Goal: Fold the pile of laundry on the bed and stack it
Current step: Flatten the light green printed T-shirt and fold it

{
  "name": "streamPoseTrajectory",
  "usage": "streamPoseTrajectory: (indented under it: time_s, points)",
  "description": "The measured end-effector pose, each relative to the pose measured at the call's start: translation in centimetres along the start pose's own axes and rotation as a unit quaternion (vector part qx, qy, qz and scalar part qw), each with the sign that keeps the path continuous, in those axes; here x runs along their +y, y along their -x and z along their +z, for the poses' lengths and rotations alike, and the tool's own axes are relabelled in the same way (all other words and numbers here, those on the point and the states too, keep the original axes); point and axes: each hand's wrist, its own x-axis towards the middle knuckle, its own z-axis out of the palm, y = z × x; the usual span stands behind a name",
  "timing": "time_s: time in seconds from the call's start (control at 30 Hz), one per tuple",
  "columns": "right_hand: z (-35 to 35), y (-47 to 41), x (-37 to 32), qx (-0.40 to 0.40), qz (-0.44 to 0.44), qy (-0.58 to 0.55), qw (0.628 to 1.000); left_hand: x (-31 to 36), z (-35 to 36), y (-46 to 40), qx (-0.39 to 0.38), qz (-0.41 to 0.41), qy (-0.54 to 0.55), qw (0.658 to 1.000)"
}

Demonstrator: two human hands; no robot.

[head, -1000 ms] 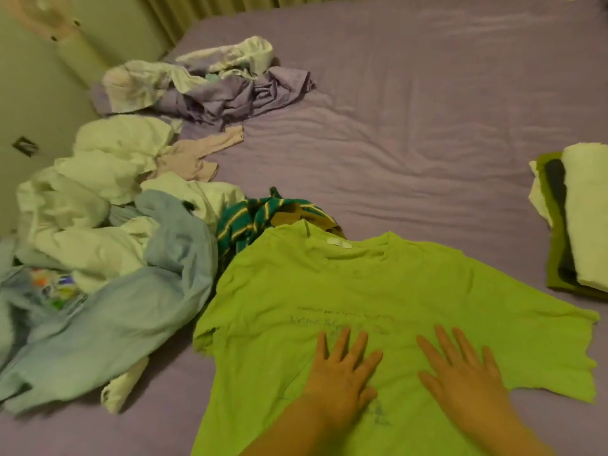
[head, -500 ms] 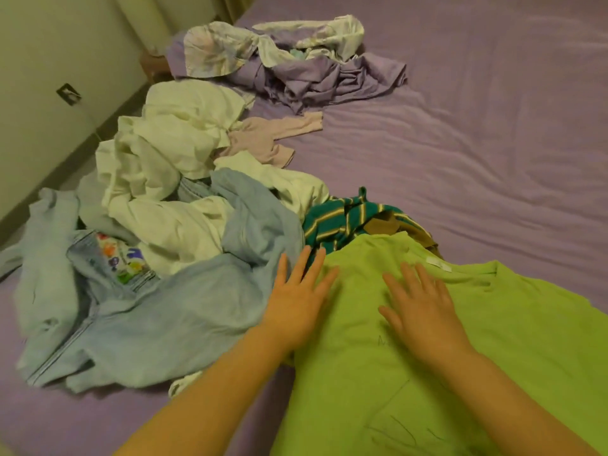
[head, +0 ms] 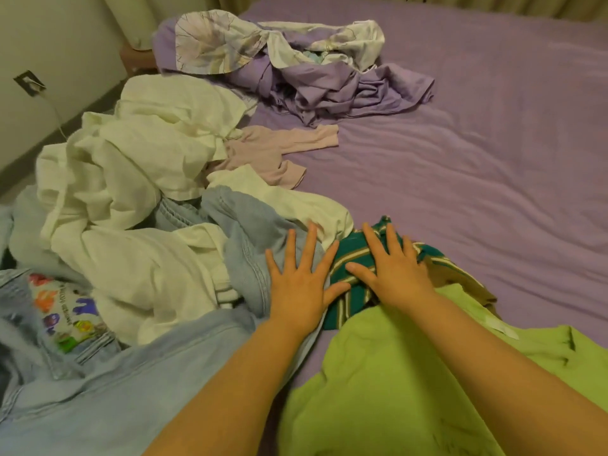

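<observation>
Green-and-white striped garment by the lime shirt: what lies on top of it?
The right hand rests flat on the green-and-white striped garment; the lime-green T-shirt covers its near edge. The rest is hidden.

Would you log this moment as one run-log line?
left hand: flat on denim garment | right hand: flat on striped garment | green shirt: unfolded

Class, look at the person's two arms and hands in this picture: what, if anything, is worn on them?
Nothing visible. The left hand and right hand are bare: no gloves, rings, watch or bracelet show. Both forearms are bare as far as the picture's lower edge, so no sleeve is in view; anything worn higher up is out of frame.
</observation>
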Motion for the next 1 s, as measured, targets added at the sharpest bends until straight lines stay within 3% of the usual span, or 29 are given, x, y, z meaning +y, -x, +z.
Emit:
streamPoseTrajectory:
  time_s: [0.2, 0.5, 0.77, 1.0]
  points:
    - [1.5, -3.3, -1.4, 0.05, -0.038, -0.003, 0.998, -4.0, 1.4, -3.5, 0.073, 0.065, -0.049, 0.994]
    - [2.0, -9.6, -7.6, 0.103, -0.095, -0.056, 0.988, -9.6, 1.0, -7.7, 0.079, 0.01, -0.082, 0.993]
    - [0.9, -12.7, -9.7, 0.091, -0.117, -0.054, 0.988, -12.0, 0.6, -9.8, 0.03, -0.033, -0.097, 0.994]
    - [1.2, -4.9, -5.2, 0.078, -0.171, 0.124, 0.974, -5.9, -1.3, -2.6, -0.065, -0.058, -0.024, 0.996]
